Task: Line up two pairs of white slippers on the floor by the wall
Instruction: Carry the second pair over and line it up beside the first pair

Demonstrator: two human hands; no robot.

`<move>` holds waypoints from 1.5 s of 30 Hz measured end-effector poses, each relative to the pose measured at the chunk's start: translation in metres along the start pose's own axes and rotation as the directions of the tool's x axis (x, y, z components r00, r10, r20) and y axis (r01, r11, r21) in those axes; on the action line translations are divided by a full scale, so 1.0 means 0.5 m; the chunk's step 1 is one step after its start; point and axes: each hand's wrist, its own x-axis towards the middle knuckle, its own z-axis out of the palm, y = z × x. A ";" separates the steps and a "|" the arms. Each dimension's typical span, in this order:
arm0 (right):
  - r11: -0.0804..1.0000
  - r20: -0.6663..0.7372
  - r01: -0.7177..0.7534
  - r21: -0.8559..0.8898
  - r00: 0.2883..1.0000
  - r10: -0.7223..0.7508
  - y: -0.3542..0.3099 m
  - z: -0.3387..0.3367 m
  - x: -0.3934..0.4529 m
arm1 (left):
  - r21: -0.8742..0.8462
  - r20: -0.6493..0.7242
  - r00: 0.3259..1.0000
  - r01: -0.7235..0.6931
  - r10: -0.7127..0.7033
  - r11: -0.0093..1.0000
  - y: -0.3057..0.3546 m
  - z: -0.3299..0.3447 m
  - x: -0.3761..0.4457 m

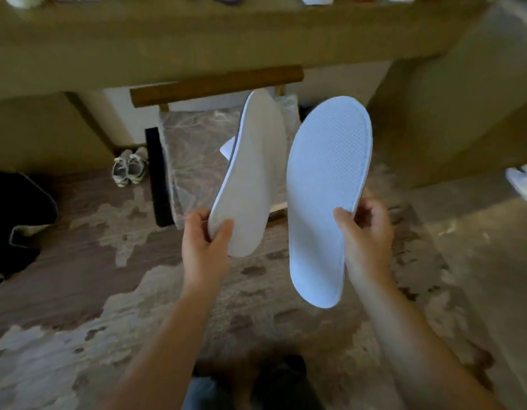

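I hold one flat white slipper in each hand, up in front of me over the carpet. My left hand grips the heel end of the left slipper, which is tilted and turned partly edge-on. My right hand pinches the side of the right slipper, whose dotted sole faces me. The two slippers are apart, toes pointing up and away. Another white slipper lies on the floor at the far right edge, partly cut off.
A wooden chair with a plastic-covered seat stands just behind the slippers, under a long desk. A pair of sneakers sits on the floor to its left. Dark cloth lies at the left. A patterned carpet covers the floor.
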 end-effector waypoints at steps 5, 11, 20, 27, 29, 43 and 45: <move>0.999 -0.160 -0.032 -0.004 0.987 0.031 0.006 -0.264 0.099 | -0.015 0.195 0.979 -0.057 0.059 0.998 0.085 0.282 -0.067; 0.998 -0.406 -0.067 -0.012 0.912 0.056 0.025 -0.525 0.218 | 0.020 0.394 0.904 -0.190 0.167 0.982 0.168 0.592 -0.120; 0.994 -0.734 -0.113 0.007 0.674 0.081 0.114 -0.841 0.455 | -0.028 0.720 0.649 -0.325 0.245 0.945 0.236 1.109 -0.134; 0.985 -0.901 -0.172 0.034 0.421 0.105 0.128 -1.085 0.612 | -0.102 0.902 0.377 -0.284 0.209 0.953 0.350 1.498 -0.193; 0.983 -0.927 -0.172 0.057 0.356 0.116 0.141 -1.157 0.644 | -0.121 0.923 0.320 -0.283 0.212 0.952 0.362 1.591 -0.222; 0.990 -0.935 -0.100 0.103 0.329 0.131 0.277 -1.829 1.044 | -0.139 0.933 0.287 -0.270 0.217 0.953 0.445 2.306 -0.531; 0.989 -0.931 -0.091 0.117 0.338 0.141 0.283 -1.910 1.099 | -0.130 0.929 0.304 -0.268 0.212 0.955 0.463 2.387 -0.557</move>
